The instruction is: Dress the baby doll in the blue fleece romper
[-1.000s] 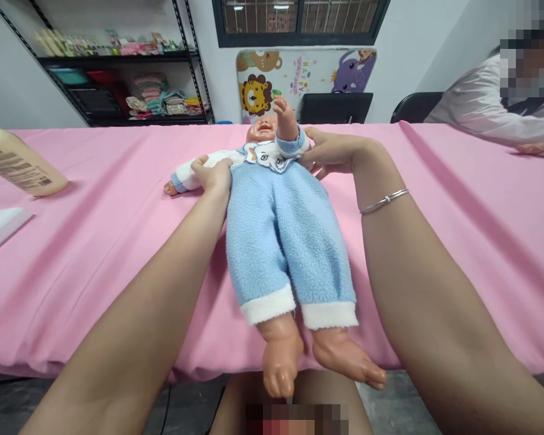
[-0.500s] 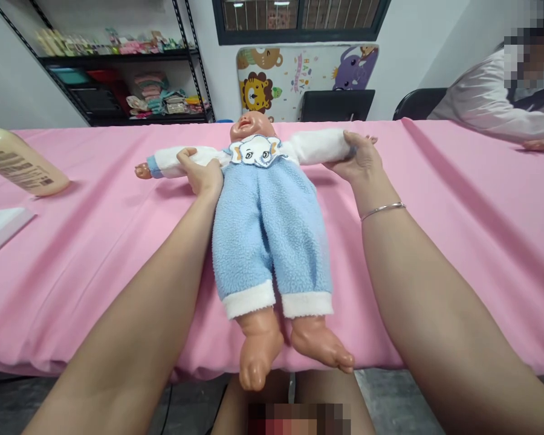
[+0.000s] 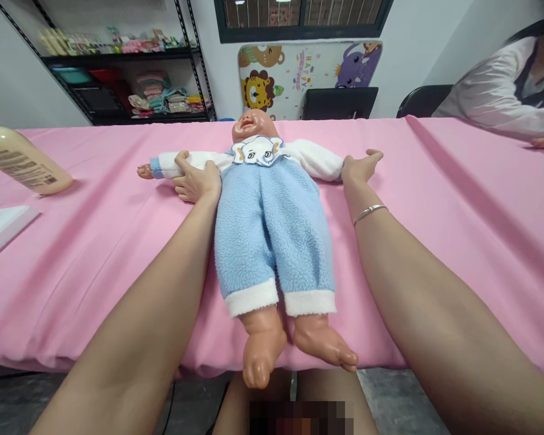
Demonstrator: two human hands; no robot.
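A baby doll [image 3: 272, 229] in a blue fleece romper with white sleeves lies on its back on the pink table cover [image 3: 435, 199]. Its arms are spread and its bare feet reach past the near edge. My left hand [image 3: 194, 180] rests on the doll's sleeve at the left, thumb laid over the sleeve and fingers stretched along the cloth. My right hand [image 3: 360, 166] lies at the end of the other sleeve with fingers stretched out, covering the doll's hand. A silver bangle [image 3: 369, 212] is on my right wrist.
A beige bottle [image 3: 25, 166] lies at the far left above a white flat object [image 3: 2, 226]. Another person's sleeve [image 3: 494, 103] and hand rest on the table at the far right. Behind stand black chairs, a cartoon mat and a metal shelf [image 3: 127, 78].
The doll's raised arm has been brought down and spread out to the right. My right hand, which gripped that sleeve half a second ago, has let go and flattened. My left hand's grip has loosened.
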